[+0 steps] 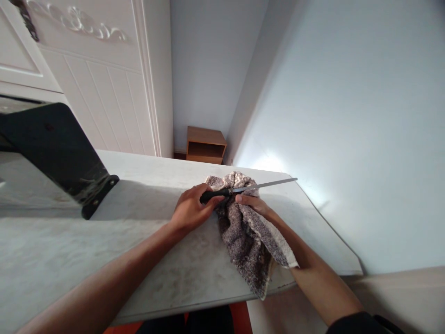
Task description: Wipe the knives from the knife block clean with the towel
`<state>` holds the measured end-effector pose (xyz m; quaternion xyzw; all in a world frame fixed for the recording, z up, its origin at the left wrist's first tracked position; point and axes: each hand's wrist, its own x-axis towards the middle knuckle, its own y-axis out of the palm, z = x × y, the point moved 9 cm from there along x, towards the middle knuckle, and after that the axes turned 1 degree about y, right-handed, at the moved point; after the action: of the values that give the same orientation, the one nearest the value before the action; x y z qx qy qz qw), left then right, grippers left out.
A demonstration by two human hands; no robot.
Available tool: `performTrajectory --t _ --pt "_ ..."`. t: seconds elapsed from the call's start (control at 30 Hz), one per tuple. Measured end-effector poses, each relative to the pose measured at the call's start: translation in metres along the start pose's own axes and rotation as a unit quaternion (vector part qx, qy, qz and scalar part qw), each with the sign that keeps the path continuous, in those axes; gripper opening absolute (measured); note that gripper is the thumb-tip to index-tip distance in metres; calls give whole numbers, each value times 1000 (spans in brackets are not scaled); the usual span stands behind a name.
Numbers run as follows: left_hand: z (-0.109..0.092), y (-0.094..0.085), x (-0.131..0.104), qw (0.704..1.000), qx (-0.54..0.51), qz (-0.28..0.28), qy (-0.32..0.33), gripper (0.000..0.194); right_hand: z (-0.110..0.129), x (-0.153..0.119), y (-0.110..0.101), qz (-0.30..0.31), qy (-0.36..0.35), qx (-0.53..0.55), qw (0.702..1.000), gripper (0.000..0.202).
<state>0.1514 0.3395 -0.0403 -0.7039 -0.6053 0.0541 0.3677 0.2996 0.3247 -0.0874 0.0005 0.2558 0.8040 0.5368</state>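
Observation:
A thin metal rod or blade (274,183) with a black handle (216,195) points to the right, just above the white tabletop. My left hand (194,206) is closed round the black handle, thumb on top. A brown and cream towel (243,232) is bunched beneath the handle and hangs toward the table's front edge. My right hand (254,203) grips the towel beside the base of the metal part, its thumb showing and its other fingers hidden by the cloth.
At the left, a black stand or panel (59,148) rises from the white table (153,278). A small wooden cabinet (206,135) stands on the floor beyond the table. White panelled furniture (104,93) is behind at the left, and a pale blue wall (347,139) borders the right side.

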Motion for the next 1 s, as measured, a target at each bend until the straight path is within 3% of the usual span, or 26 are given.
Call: performTrajectory --t 0.33,0.63,0.8,1.0 --pt "17 4 2 986 -128 13 -110 42 6 -1 5 -2 -4 -6 1000 51" --pt "19 7 2 977 -157 32 -138 49 6 -4 10 -9 1 -5 1000 48" --pt "26 18 3 964 -202 77 -153 54 3 0 9 9 -1 8 1000 42" --pt "26 30 2 938 -248 159 -183 56 0 6 -14 -19 -5 -4 1000 40"
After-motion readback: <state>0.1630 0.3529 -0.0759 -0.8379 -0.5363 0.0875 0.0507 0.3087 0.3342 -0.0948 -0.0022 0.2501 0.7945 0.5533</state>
